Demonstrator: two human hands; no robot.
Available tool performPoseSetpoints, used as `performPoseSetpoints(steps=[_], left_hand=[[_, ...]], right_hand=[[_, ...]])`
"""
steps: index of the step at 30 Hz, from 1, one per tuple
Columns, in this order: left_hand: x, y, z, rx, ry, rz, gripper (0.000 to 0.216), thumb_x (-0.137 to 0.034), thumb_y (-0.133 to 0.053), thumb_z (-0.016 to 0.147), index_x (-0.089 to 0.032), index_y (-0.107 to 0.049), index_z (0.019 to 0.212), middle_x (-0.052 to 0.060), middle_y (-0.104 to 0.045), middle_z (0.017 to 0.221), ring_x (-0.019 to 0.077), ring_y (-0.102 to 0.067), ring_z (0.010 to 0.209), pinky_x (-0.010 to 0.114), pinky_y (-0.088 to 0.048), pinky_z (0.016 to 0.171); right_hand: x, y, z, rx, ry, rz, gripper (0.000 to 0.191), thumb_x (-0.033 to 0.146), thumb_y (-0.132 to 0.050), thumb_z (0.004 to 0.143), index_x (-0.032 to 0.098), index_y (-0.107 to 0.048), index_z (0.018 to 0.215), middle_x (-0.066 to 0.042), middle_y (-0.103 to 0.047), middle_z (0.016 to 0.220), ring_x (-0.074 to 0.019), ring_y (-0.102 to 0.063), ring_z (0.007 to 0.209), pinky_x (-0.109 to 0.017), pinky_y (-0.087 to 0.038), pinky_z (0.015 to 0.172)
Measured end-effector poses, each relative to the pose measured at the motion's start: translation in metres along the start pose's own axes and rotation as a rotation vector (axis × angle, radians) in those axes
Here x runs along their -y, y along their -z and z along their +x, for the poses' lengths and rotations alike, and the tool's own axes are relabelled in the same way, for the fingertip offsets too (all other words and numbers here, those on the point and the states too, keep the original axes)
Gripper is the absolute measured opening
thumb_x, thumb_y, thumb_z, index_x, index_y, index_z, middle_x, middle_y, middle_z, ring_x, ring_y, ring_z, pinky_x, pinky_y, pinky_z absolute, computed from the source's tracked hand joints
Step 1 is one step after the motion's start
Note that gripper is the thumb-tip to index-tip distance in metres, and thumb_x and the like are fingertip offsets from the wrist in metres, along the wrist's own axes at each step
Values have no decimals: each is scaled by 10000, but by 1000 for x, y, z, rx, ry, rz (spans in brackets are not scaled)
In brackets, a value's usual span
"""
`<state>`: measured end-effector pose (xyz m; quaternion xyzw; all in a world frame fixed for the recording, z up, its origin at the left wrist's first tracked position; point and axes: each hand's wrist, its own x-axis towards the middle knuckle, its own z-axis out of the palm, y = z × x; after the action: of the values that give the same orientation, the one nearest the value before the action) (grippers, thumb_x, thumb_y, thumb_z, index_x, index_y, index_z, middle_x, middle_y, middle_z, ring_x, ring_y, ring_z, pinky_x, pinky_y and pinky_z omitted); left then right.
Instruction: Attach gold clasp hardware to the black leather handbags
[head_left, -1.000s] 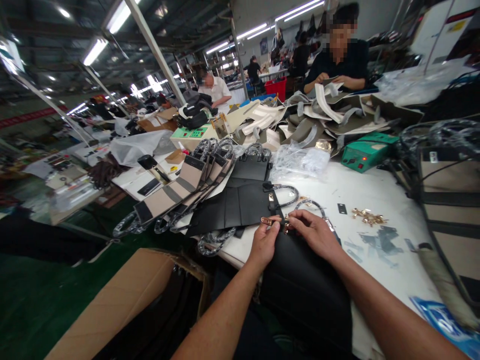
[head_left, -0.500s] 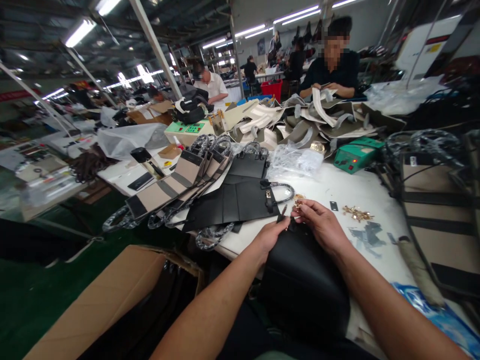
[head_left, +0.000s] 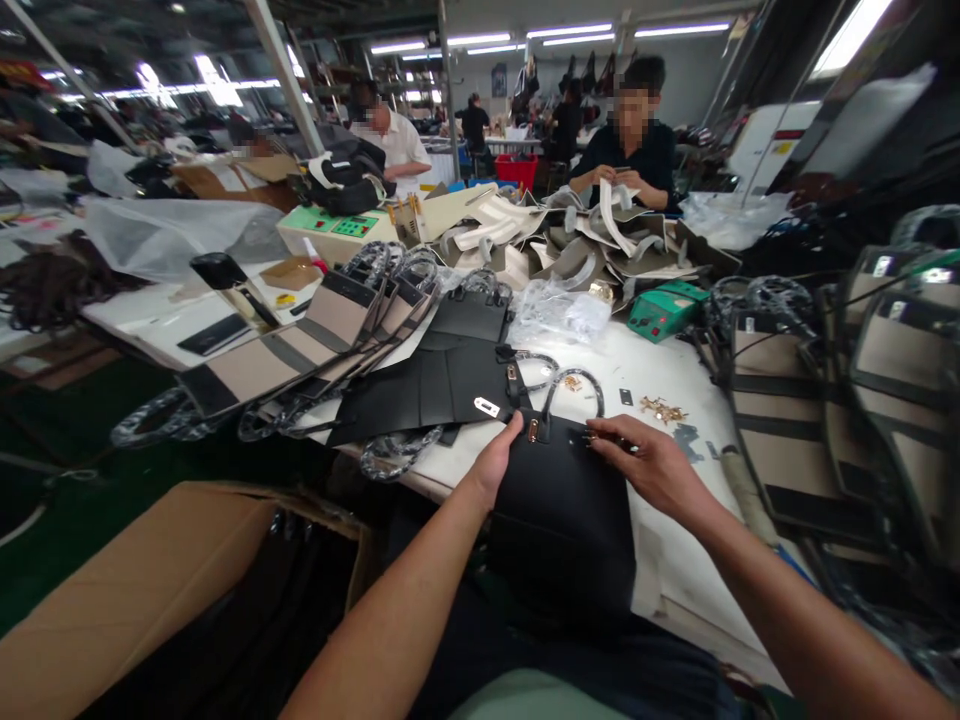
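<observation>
A black handbag leans upright at the table edge in front of me. My left hand grips its upper left edge, thumb on top. Close to that thumb is a shiny slotted metal plate. A coppery fitting sits at the base of the bag's plastic-wrapped handle. Near the bag's upper right edge, my right hand has its fingers pinched together; something small and dark shows at them, too small to name. Behind, another black bag lies flat on the table.
Small gold metal pieces lie on the white table. Beige-and-black bags are stacked left, more bags right. A green box and clear plastic are farther back. An open carton stands lower left. A co-worker sits opposite.
My hands were close together at the bag's top edge; the right has moved away to the right. The bag's handle and coppery fitting now show. The view has turned right.
</observation>
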<state>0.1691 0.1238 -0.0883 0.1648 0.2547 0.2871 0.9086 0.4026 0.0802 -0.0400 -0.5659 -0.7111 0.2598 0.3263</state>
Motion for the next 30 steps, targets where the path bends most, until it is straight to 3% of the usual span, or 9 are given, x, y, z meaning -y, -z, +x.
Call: performPoseSetpoints(steps=[12, 21, 30], left_hand=[[3, 11, 4, 52, 0, -19, 624, -662, -586, 839, -115, -697, 1116, 148, -768, 967, 318, -721, 981, 440, -534, 944], [1, 7, 4, 59, 32, -69, 619, -657, -551, 860, -109, -701, 1105, 152, -769, 966, 318, -723, 974, 451, -533, 949], [0, 10, 5, 44, 64, -94, 598, -613, -506, 905, -79, -708, 1083, 170, -768, 928, 300, -742, 888, 417, -561, 887]], right_hand=[[10, -6, 9, 68, 85, -170, 258, 358, -543, 945, 280, -713, 1123, -68, -703, 1040, -254, -667, 944, -387, -525, 830], [4, -14, 22, 180, 179, -347, 301, 334, -513, 958, 292, -709, 1182, -75, -709, 1055, -260, -674, 917, -386, -531, 809], [1, -11, 16, 211, 187, -226, 301, 291, -531, 957, 283, -669, 1224, -56, -693, 1129, -225, -679, 955, -359, -539, 861]])
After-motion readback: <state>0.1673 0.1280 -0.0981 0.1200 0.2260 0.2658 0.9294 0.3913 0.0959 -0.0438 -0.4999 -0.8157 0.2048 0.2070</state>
